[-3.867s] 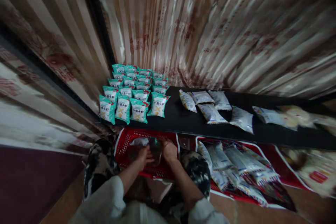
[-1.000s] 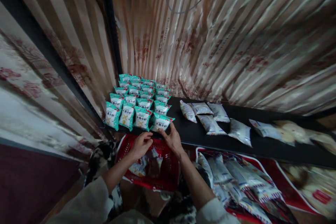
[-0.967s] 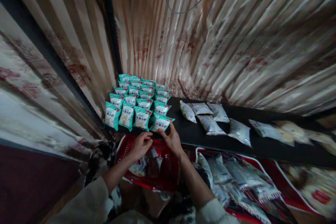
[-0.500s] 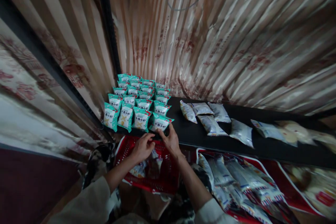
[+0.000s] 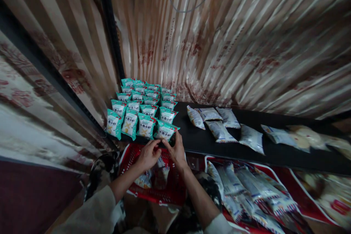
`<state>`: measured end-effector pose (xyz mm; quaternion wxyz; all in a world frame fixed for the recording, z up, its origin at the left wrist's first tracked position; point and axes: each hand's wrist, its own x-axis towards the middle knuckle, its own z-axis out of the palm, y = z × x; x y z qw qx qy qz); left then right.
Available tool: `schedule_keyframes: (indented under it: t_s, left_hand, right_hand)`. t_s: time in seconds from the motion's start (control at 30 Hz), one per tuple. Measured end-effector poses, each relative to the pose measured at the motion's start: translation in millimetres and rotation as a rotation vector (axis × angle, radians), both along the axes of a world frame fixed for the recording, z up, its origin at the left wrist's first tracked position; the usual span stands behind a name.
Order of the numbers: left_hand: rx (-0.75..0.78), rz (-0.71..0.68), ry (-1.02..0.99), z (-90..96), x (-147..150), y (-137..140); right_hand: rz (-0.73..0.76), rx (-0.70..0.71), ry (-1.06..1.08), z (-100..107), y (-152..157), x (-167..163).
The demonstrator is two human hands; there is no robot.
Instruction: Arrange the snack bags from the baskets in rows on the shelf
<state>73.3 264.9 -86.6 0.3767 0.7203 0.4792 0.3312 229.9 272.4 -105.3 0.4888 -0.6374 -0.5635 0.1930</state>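
Note:
Teal-and-white snack bags [image 5: 146, 126] stand in rows at the left end of a black shelf [image 5: 189, 131]. My right hand [image 5: 177, 154] is at the front right snack bag [image 5: 166, 130], its thumb by the bag's lower edge and its fingers at the right corner. The bag leans back slightly. Close beside it, my left hand [image 5: 148, 156] rests its fingertips near the shelf's front edge, below the same bag. Its fingers are bent and a little apart, with nothing visible in them. Both forearms reach over a red basket [image 5: 175, 186].
Several silvery bags [image 5: 222, 131] lie flat farther right on the shelf. Below stands another red basket [image 5: 276, 175], full of silvery bags [image 5: 255, 186]. A dark metal post [image 5: 112, 25] rises at the left corner, and striped curtains [image 5: 192, 44] hang behind.
The view has shifted slightly, moving the snack bags a little left and down in the picture. Both hands stay at the front right snack bag, with hardly any movement relative to it.

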Motion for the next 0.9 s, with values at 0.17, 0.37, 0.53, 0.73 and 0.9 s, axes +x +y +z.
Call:
schedule_keyframes:
  t_s: [0.17,0.37,0.53,0.73,0.9]
  left_hand:
    - [0.082,-0.036,-0.004,6.6,3.8,-1.7]
    - [0.102,-0.009,0.031,5.5,8.9,2.8]
    - [0.137,0.013,0.037,2.0,11.5,7.4]
    - [0.127,0.036,0.024,0.5,13.1,10.1]
    - [0.115,0.024,0.022,1.3,10.8,9.3]
  right_hand:
    - [0.018,0.040,-0.005,12.2,1.9,0.7]
    - [0.123,-0.012,0.094,21.9,14.2,-4.3]
    - [0.104,-0.014,0.154,21.5,24.4,-8.6]
    - [0.110,-0.018,0.130,23.5,27.2,-10.0]
    - [0.079,-0.021,0.159,14.1,19.8,-8.8]
